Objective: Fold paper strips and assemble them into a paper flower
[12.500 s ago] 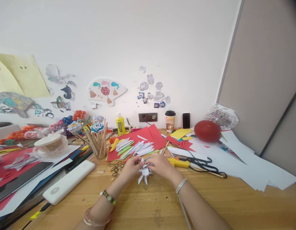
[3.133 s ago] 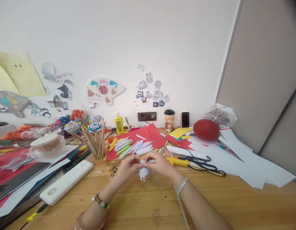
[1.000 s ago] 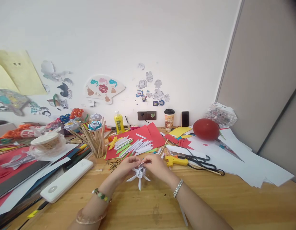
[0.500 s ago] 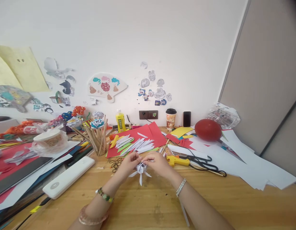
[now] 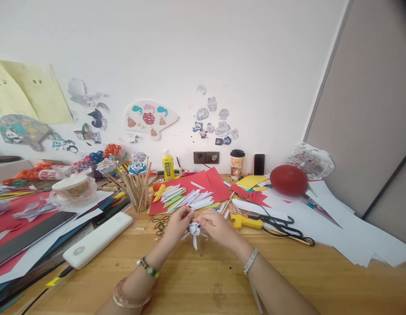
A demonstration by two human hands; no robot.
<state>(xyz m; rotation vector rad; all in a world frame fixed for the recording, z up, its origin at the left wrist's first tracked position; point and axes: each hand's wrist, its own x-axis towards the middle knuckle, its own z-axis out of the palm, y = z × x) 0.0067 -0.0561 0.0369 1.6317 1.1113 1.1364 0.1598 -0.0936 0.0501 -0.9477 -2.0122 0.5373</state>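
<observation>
White paper piece [image 5: 195, 229]: sitting at frame centre, just above the wooden worktop [image 5: 203, 280], points splaying downward.
Left hand [image 5: 179, 221]: pinching the paper piece's left side.
Right hand [image 5: 217, 225]: gripping its right side, fingers curled.
Behind hands: cut paper strips [image 5: 186, 199] lying on red sheet [image 5: 203, 186].
Right of hands: yellow glue gun [image 5: 245, 222], black scissors [image 5: 281, 225].

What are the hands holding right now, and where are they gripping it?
Both the left hand and the right hand pinch a white folded paper piece at its upper part, one from each side; its points hang free below.
</observation>
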